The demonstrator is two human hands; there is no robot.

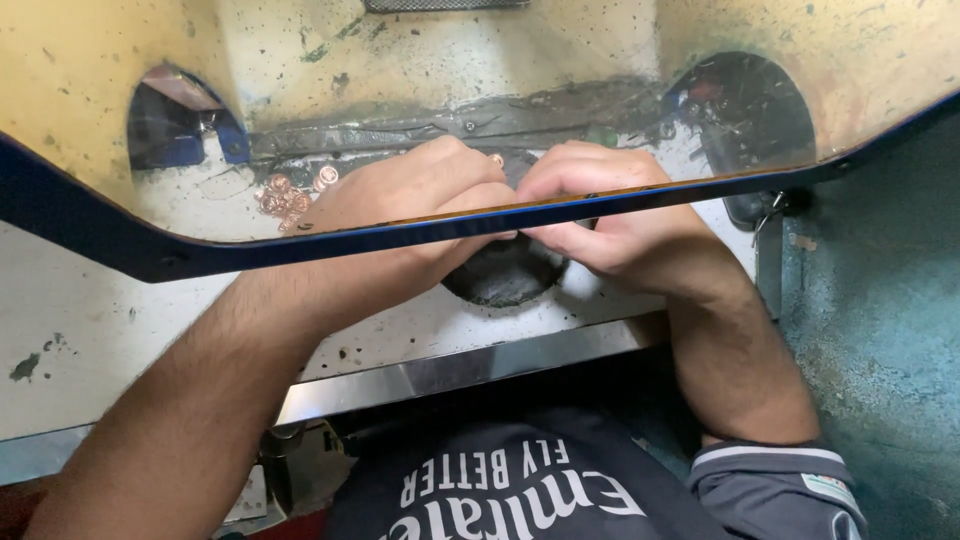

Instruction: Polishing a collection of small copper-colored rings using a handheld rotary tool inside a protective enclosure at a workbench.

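- Copper-coloured small discs (288, 195) lie in a loose heap on the worn white work surface (80, 320), at about 9 o'clock from the hands and just beside the left hand; likely kept there as stock within easy reach.
- Left hand (405, 195) and right hand (590, 205) meet fingertip to fingertip at centre frame, above a dark round opening (505, 275) in the surface.
- Both hands curled, fingers pinched together. One more copper disc (497, 159) shows at 12 o'clock of the meeting point, touching the left fingertips; whether either hand actually grips it cannot be told, as the fingers cover the contact.
- A clear shield with a blue edge (400, 228) crosses the view in front of the knuckles; the hands work behind it, judged to be a guard.
- A bright metal strip (450, 370) edges the bench at 6 o'clock.
- Dark cut-outs in the yellowed back panel (60, 90) sit at 10 and 2 o'clock.
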